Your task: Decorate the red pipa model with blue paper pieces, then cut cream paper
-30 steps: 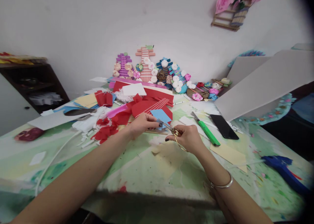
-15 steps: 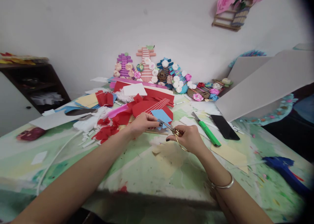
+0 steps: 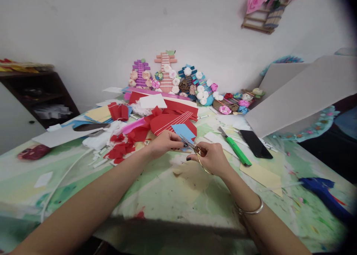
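A piece of blue paper (image 3: 183,131) is pinched in my left hand (image 3: 166,142), its upper part sticking up beyond the fingers. My right hand (image 3: 213,158) is closed around the gold handles of a pair of scissors (image 3: 198,150). The scissor blades point up and left, apart from each other, at the lower part of the blue paper. Right behind the paper lies a red rounded piece (image 3: 163,121) with white strings stretched across it. Crumpled red paper scraps (image 3: 119,150) lie left of my left hand.
To the right are a green utility knife (image 3: 238,150), a black phone (image 3: 256,144) and a blue glue gun (image 3: 320,193). Decorated instrument-shaped crafts (image 3: 166,74) lean on the wall behind. A white cable (image 3: 60,180) crosses the left side. Large grey boards (image 3: 301,95) rise at the right.
The scissor blades have opened wider and shifted slightly at the blue paper. My left fingers have moved a little to the right along its lower edge.
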Demonstrator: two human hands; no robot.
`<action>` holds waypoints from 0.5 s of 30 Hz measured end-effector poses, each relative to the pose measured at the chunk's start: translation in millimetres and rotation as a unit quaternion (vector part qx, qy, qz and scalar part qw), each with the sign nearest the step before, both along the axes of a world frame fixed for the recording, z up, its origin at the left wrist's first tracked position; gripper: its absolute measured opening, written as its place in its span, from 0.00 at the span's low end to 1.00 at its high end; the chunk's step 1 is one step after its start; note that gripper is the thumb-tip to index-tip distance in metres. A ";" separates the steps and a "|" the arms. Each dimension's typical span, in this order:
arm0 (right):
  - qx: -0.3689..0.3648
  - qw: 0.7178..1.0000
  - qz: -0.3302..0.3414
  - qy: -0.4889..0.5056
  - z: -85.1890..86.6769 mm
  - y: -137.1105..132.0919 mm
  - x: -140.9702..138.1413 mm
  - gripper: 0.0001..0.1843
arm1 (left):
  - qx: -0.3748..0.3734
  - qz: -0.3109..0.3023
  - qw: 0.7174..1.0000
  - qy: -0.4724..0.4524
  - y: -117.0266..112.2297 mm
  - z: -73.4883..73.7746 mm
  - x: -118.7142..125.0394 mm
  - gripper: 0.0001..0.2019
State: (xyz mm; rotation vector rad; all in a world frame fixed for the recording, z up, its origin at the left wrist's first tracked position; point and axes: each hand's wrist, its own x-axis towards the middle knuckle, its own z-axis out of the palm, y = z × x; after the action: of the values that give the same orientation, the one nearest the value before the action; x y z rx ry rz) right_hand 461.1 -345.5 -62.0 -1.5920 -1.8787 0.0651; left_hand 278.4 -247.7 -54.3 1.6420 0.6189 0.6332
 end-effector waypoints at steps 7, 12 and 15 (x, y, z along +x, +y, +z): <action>-0.015 1.000 0.004 0.011 4.4 -1.7 0.2 0.25 | 0.004 -0.017 1.000 -0.002 6.4 -5.6 -2.8 0.08; -0.023 1.000 0.003 0.009 6.3 -2.4 -0.2 0.26 | 0.013 -0.022 1.000 0.005 7.9 -6.4 -4.5 0.07; -0.026 1.000 0.004 0.007 7.2 -2.5 0.1 0.27 | 0.014 -0.021 1.000 0.008 7.8 -6.1 -4.6 0.08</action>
State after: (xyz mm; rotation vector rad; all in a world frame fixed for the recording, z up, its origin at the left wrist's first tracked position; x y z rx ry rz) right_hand 461.2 -348.0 -54.8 -1.6147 -1.8872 0.1281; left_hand 273.8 -239.9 -60.4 1.6832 0.5878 0.5998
